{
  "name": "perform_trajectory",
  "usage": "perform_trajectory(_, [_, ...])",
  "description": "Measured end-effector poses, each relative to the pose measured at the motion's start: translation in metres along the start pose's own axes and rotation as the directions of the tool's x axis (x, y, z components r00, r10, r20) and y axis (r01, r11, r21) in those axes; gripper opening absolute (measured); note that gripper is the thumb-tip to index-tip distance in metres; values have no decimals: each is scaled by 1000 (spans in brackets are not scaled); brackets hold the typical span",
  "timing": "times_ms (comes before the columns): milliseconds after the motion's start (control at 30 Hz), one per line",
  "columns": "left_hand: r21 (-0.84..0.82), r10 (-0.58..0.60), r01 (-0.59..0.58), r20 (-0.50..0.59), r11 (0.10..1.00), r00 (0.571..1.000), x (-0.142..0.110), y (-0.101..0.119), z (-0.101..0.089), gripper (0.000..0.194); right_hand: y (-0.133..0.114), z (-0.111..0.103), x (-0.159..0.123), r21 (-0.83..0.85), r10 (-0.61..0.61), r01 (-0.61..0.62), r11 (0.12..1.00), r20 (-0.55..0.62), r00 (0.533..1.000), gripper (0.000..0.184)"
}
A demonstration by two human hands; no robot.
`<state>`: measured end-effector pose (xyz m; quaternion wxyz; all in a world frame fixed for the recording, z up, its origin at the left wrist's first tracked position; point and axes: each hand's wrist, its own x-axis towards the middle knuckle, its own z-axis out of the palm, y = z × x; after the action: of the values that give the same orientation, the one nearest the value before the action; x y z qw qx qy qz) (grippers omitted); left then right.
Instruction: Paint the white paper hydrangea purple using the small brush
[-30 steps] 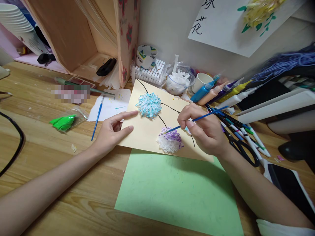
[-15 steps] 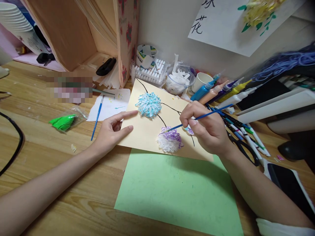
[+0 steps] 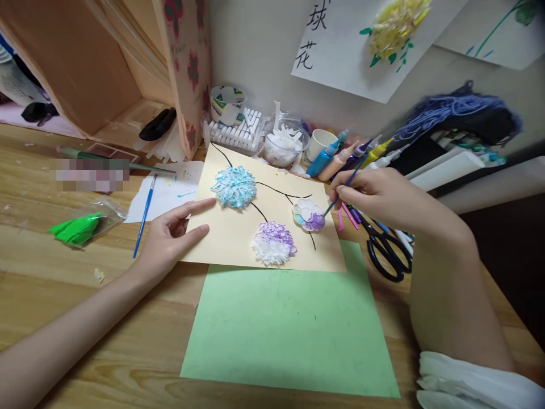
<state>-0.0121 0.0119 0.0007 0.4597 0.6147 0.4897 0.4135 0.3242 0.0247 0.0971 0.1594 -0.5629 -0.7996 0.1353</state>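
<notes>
My right hand [image 3: 361, 190] grips a thin blue paintbrush [image 3: 347, 184]. The brush tip is at the purple paint in a small flower-shaped palette [image 3: 303, 211], which also holds some light blue. My left hand [image 3: 172, 233] rests with thumb and fingers apart on the left edge of a cream sheet [image 3: 221, 238]. Black stems are drawn on that sheet. A fluffy blue-and-white paper flower [image 3: 234, 187] sits near my left fingertips. Lower down is a second paper flower [image 3: 273, 244], purple on top and white below. A green sheet [image 3: 281, 329] lies partly beneath the cream one.
Behind the sheet stand a box of white markers [image 3: 236, 133], a bowl of paper scraps [image 3: 284, 145], a paper cup [image 3: 320, 143] and several paint bottles [image 3: 326, 161]. Black-handled scissors [image 3: 385, 255] lie to the right. Another blue brush [image 3: 145, 216] and a bagged green lump [image 3: 79, 227] lie left.
My right hand has moved the brush from the purple-and-white flower over to the palette, which is now uncovered. The view has turned rightward. My left hand stays on the sheet's edge.
</notes>
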Motion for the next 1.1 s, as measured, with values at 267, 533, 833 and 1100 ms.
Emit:
perform_trajectory(267, [-9,-40,39,-68,999,997,-1,8,4,43,-17,-1,2,-203,276,-242,949,163,947,28])
perform_trajectory(533, [-9,-41,41,-77,999,996,-1,10,6,41,-14,-4,3,-206,283,-250,946,155,946,25])
perform_trajectory(833, [16,-12,12,-35,1000,999,-2,5,1,39,-11,-4,4,-190,277,-247,950,153,949,24])
perform_trajectory(1100, [21,-13,13,-42,1000,999,0,3,2,40,-7,-6,3,-175,238,-215,961,127,963,23])
